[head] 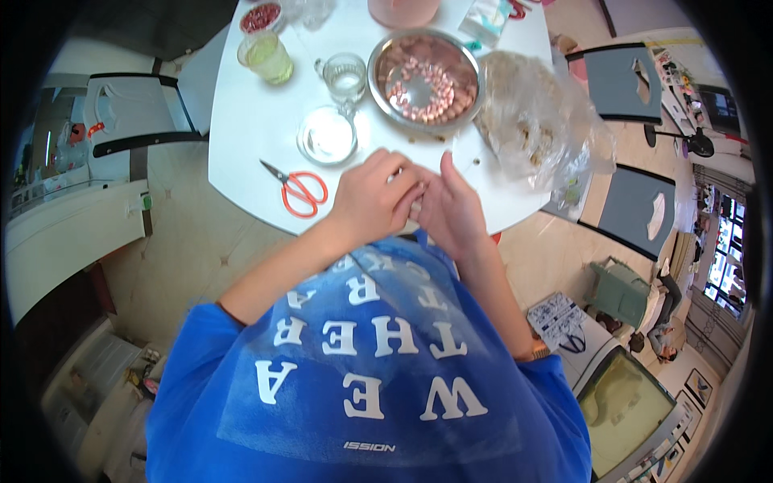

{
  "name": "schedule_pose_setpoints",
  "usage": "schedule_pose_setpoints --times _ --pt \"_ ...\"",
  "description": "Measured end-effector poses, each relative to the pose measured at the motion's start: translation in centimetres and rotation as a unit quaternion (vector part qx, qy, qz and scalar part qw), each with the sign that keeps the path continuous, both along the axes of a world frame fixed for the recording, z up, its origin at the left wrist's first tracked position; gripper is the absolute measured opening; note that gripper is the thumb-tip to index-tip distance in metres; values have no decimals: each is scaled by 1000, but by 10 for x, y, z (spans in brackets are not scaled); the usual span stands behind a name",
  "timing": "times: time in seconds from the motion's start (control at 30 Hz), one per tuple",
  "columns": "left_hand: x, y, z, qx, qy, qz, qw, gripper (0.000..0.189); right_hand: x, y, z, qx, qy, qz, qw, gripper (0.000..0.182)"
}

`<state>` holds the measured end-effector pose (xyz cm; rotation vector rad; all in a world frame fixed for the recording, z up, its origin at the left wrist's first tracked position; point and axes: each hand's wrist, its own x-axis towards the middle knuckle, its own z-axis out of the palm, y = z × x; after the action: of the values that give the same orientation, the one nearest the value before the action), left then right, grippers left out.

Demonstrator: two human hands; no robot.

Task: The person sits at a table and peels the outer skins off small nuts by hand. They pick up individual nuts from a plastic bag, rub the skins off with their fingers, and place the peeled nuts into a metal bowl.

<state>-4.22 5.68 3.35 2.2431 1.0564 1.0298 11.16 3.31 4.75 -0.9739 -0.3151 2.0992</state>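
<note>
My left hand and my right hand meet above the table's near edge. Their fingers close together around a small pale object, mostly hidden; I cannot tell if it is a peanut. My right thumb points upward, apart from the fingers. Beyond the hands stands a stainless steel bowl with pinkish shelled peanuts spread over its bottom. To its right, a clear plastic bag holds what look like unshelled peanuts. Left of my left hand lie scissors with red handles, blades slightly apart.
On the white table are a glass lid or dish, a glass mug, a cup of greenish liquid and a bowl of dark red pieces. Grey chairs stand at right. A person reclines far right.
</note>
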Motion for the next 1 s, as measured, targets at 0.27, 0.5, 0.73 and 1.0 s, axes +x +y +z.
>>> schedule_pose_setpoints --times 0.27,0.5,0.73,1.0 --pt "5 4 0 -49 -56 -9 997 14 7 -5 -22 -31 35 -89 995 37" --pt "7 2 -1 -32 -32 1 999 14 21 -8 -25 -14 -80 -82 993 31" --pt "12 -2 -7 -310 -200 52 928 9 28 -16 -27 -21 -94 -104 990 30" --pt "33 61 -4 -412 -216 91 880 35 27 -31 -24 -33 -146 -117 982 38"
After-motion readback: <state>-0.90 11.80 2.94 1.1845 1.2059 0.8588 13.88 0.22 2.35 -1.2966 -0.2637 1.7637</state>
